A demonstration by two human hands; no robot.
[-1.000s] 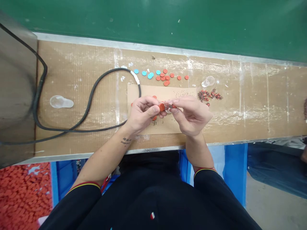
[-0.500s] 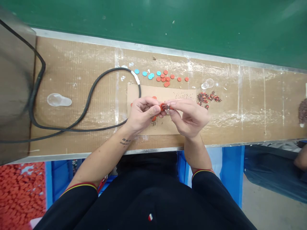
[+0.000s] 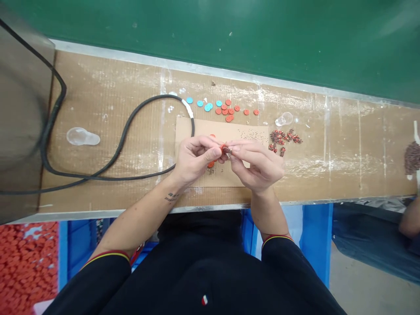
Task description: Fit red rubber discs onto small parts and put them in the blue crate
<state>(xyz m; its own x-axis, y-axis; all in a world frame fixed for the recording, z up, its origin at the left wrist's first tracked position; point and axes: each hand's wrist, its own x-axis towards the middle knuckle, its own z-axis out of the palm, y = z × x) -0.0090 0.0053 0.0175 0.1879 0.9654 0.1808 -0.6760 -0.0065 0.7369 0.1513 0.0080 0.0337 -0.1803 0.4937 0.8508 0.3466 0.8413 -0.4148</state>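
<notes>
My left hand (image 3: 197,158) pinches an orange disc (image 3: 224,148) between thumb and fingertips. My right hand (image 3: 257,165) holds a tiny metallic, dark-red component (image 3: 229,150) against that disc, and the fingers partly hide both parts. Beneath my hands lies a brown cardboard sheet (image 3: 200,129) scattered with tiny dark bits, and a loose orange disc (image 3: 211,164) rests on it by my left hand. Beyond my fingers lie several orange discs (image 3: 227,109) and several blue discs (image 3: 208,107). Right of the sheet sits a cluster of small red-and-black components (image 3: 280,138).
A black cable (image 3: 131,130) curves across the cardboard-topped bench (image 3: 108,175) at left, near a transparent scoop (image 3: 82,136). A green belt (image 3: 210,30) runs behind. Below the bench are blue crates (image 3: 78,245) and a bin of orange discs (image 3: 26,267). A co-worker's arm (image 3: 410,223) is at far right.
My hands have drawn closer, bringing the component tighter against the orange disc. The whole view has drifted slightly, and the co-worker's arm shows more at far right.
</notes>
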